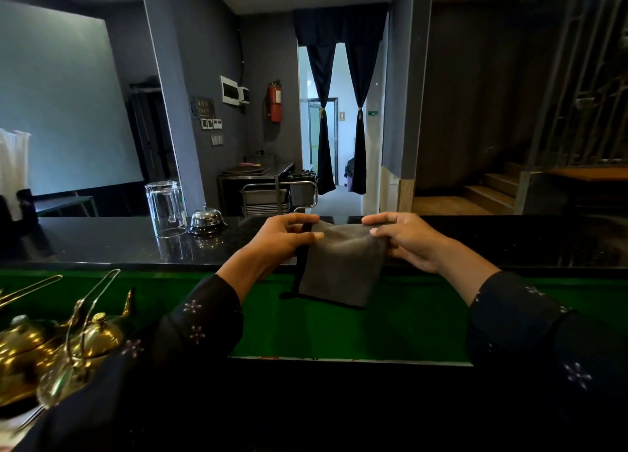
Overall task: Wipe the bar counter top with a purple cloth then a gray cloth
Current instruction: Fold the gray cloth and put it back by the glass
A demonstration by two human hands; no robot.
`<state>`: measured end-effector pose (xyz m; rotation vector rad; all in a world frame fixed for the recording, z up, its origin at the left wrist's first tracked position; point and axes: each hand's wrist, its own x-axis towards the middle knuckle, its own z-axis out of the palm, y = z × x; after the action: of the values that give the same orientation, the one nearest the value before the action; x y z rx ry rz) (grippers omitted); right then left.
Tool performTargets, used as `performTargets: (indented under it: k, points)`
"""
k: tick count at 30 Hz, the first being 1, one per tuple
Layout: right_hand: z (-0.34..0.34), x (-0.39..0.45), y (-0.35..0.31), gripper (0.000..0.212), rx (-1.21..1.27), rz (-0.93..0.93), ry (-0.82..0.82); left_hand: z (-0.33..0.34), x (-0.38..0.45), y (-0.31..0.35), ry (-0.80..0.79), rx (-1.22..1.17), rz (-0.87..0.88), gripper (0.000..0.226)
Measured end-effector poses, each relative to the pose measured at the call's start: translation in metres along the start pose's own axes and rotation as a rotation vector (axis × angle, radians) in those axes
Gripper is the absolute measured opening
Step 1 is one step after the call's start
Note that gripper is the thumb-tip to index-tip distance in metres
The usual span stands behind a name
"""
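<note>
A folded gray cloth with a dark edge hangs in the air over the near edge of the black bar counter top. My left hand pinches its upper left corner. My right hand pinches its upper right corner. The cloth's lower part dangles in front of the green panel below the counter. No purple cloth is in view.
An upturned clear glass and a chrome call bell stand on the counter to the left of my hands. Brass teapots sit at the lower left. A green surface lies below the counter edge.
</note>
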<state>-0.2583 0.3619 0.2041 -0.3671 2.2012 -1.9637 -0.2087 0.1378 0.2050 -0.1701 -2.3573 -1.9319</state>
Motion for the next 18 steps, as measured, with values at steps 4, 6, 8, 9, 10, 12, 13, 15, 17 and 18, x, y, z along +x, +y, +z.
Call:
performTargets:
  k: [4,6,8,9,10,12,13,15,17,18]
  points:
    - [-0.008,-0.003,-0.011,0.037,-0.060,-0.065,-0.104,-0.005,-0.002,0.008,-0.026,0.233,0.098,0.062]
    - [-0.011,-0.006,-0.016,0.044,-0.196,-0.103,-0.140,-0.006,-0.003,0.012,-0.030,0.342,0.134,0.068]
    - [-0.013,-0.009,-0.020,0.051,-0.332,-0.138,-0.165,-0.008,-0.004,0.014,-0.026,0.482,0.176,0.062]
    - [-0.013,-0.011,-0.021,0.054,-0.391,-0.152,-0.171,-0.009,-0.005,0.016,-0.027,0.559,0.195,0.053]
    - [-0.013,-0.013,-0.022,0.056,-0.447,-0.166,-0.172,-0.010,-0.007,0.017,-0.031,0.620,0.207,0.043]
    - [-0.015,-0.015,-0.022,0.054,-0.513,-0.185,-0.166,-0.012,-0.011,0.018,-0.036,0.642,0.211,0.024]
    - [-0.017,-0.016,-0.022,0.050,-0.522,-0.198,-0.164,-0.012,-0.013,0.018,-0.030,0.619,0.206,0.020]
    - [-0.020,-0.017,-0.020,0.037,-0.543,-0.224,-0.156,-0.013,-0.017,0.018,0.001,0.595,0.201,0.018]
    - [-0.022,-0.020,-0.021,0.021,-0.584,-0.232,-0.168,-0.013,-0.020,0.016,0.024,0.579,0.206,0.025]
    - [-0.022,-0.022,-0.021,0.016,-0.608,-0.240,-0.171,-0.013,-0.023,0.015,0.021,0.536,0.214,0.028]
